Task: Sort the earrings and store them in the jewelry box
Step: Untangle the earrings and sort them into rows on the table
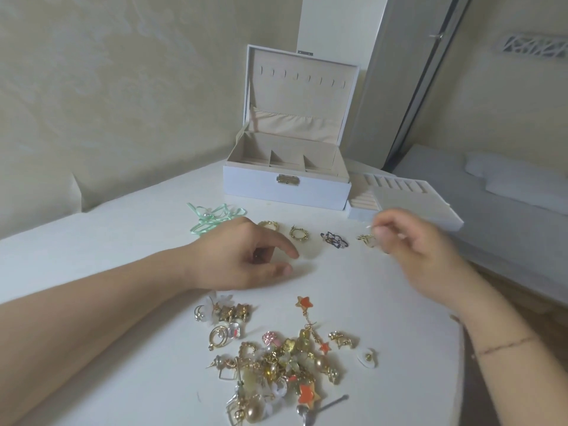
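Observation:
A white jewelry box (285, 187) stands open at the back of the table, lid upright, its beige compartments bare. In front of it lies a row of sorted earrings: a gold ring pair (269, 224), a gold hoop pair (298, 233), a dark pair (333, 240) and a gold pair (365, 239). A mixed pile of earrings (285, 367) sits near me. My left hand (246, 259) rests on the table between row and pile, fingers loosely curled, holding nothing I can see. My right hand (412, 247), blurred, pinches a small pale earring above the gold pair.
The box's removed tray (415, 207) with slotted rows lies right of the box. A mint-green ribbon piece (212, 218) lies at the left end of the row. The table's right edge (461, 348) drops off beside my right forearm. A wall closes the left and back.

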The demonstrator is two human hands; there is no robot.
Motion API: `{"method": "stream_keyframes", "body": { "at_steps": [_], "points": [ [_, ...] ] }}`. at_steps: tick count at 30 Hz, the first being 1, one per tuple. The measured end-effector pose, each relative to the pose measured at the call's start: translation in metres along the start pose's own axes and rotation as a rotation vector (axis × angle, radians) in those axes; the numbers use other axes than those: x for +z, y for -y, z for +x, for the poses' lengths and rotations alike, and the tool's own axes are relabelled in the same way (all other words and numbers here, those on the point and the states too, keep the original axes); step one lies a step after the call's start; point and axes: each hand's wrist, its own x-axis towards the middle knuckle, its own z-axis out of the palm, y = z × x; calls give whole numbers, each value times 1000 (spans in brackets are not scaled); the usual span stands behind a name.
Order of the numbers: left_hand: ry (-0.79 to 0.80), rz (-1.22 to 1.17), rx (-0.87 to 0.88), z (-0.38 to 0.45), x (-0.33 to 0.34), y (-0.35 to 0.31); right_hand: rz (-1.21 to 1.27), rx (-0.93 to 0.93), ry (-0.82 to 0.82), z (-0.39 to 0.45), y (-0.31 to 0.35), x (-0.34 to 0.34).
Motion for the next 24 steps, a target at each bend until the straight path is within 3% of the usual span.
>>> {"method": "stream_keyframes", "body": {
  "at_steps": [2, 4, 7, 11, 24],
  "points": [
    [22, 52, -1, -1, 3, 2, -36, 134, -141, -2, -24, -20],
    [20, 63, 6, -1, 4, 4, -226, 254, -194, -8, -48, -31],
    [0, 83, 30, -1, 5, 4, -494, 340, -185, -16, -67, -34],
    [2, 105, 36, -2, 5, 3, -580, 395, -153, -19, -72, -29],
    [11, 67, 47, -2, 4, 4, -343, 343, -155, -15, -68, -26]
  ]
}}
